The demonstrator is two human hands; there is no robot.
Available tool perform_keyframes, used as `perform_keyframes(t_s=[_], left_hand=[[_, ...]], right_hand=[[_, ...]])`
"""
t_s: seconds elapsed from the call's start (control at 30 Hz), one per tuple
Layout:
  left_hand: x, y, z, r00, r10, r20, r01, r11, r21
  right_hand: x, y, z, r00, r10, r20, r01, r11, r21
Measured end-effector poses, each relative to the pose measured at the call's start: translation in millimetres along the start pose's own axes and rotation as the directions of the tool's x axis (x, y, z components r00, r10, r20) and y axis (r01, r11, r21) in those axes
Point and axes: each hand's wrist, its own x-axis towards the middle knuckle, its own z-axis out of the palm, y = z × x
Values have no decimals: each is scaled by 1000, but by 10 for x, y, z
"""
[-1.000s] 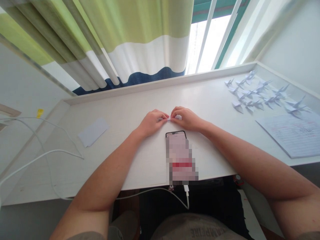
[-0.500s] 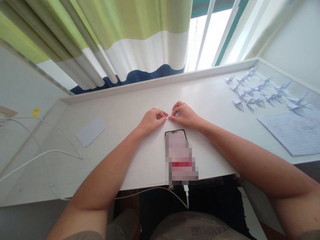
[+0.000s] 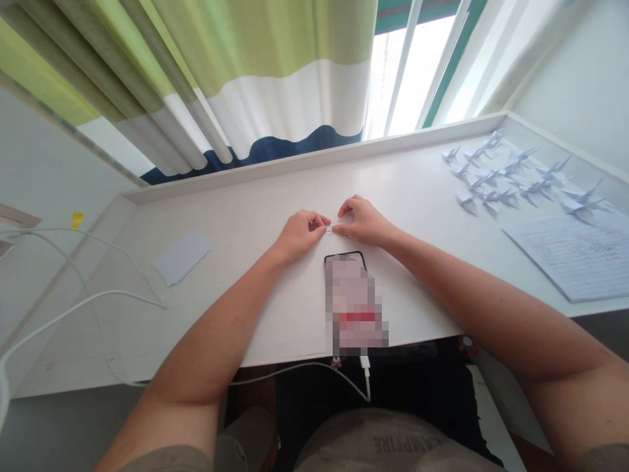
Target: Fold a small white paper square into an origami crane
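Both of my hands meet over the middle of the white desk [image 3: 255, 308], pinching a small piece of folded white paper [image 3: 329, 229] between them. My left hand [image 3: 303, 235] grips its left side with thumb and fingertips. From the right, my right hand [image 3: 362, 221] holds the other side between thumb and finger, its remaining fingers curled. Most of the paper is covered by my fingertips, so its folds are hard to make out. Just below my hands lies a phone [image 3: 351, 301] with a blurred screen, its bottom end at the desk's front edge.
Several folded paper cranes [image 3: 511, 174] stand at the far right. Below them is a stack of written sheets [image 3: 574, 255]. White paper slips [image 3: 183, 257] lie at the left, near a loose white cable [image 3: 98, 298]. A raised ledge [image 3: 314, 165] borders the back, before a curtain [image 3: 295, 85].
My right hand's fingers have shifted slightly on the folded paper, which shows a little more between the hands. The whole view has moved a little; the other objects stay in place.
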Motion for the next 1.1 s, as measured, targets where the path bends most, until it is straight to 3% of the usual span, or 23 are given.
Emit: perform_keyframes(t_s=[0.23, 0.4, 0.53, 0.63, 0.8, 0.93, 1.1], left_hand=[[-9, -4, -1, 1000, -3, -9, 3, 1000, -4], [-29, -55, 10, 1000, 18, -19, -18, 1000, -13], [-7, -121, 55, 987, 61, -147, -46, 994, 104], [16, -137, 87, 963, 25, -270, 16, 989, 149], [15, -81, 100, 936, -100, -338, 73, 993, -93], [1, -32, 62, 878, -124, -462, 43, 982, -181], [1, -35, 22, 891, -155, -427, 103, 984, -144]], right_hand=[[-70, -53, -158, 995, 39, 87, -43, 998, 46], [-84, -68, -125, 1000, 4, 25, -6, 999, 52], [-90, -88, -81, 1000, -11, 5, 11, 999, -34], [-103, -107, -76, 999, 37, 13, -38, 998, 55], [-118, -115, -49, 997, 23, -77, 0, 959, 283], [-137, -112, 5, 993, -50, -108, 67, 985, 161], [-130, -121, 48, 994, -109, -31, 107, 993, -49]])
